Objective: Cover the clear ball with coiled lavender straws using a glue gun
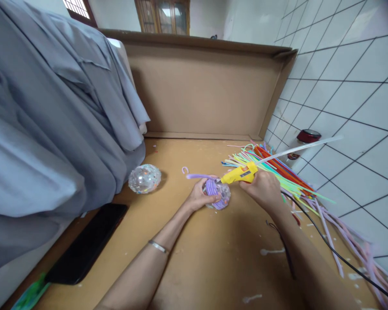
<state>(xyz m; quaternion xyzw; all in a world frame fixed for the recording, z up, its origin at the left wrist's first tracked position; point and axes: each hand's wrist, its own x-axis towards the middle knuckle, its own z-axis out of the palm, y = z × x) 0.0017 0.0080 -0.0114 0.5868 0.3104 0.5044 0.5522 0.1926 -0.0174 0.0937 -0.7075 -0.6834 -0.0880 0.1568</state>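
Note:
My left hand [198,196] is closed around a clear plastic ball [225,197] above the table. Rows of purple pipe cleaner [211,189] wrap part of that ball, and a loose end sticks out to the left. In my right hand [265,187] is a yellow hot glue gun [241,173], its nozzle at the edge of the purple rows. A long clear glue stick [300,148] juts from the gun's back. Whether the nozzle touches the ball I cannot tell. A second clear ball [145,178] with coloured specks rests on the table to the left.
A pile of colourful pipe cleaners [278,168] lies right, by the tiled wall [352,99], near a red-lidded jar [307,137]. A black cord [326,243] runs along the right side. A black phone-like slab [89,243] lies left, below grey cloth [67,107]. Cardboard [203,86] stands behind.

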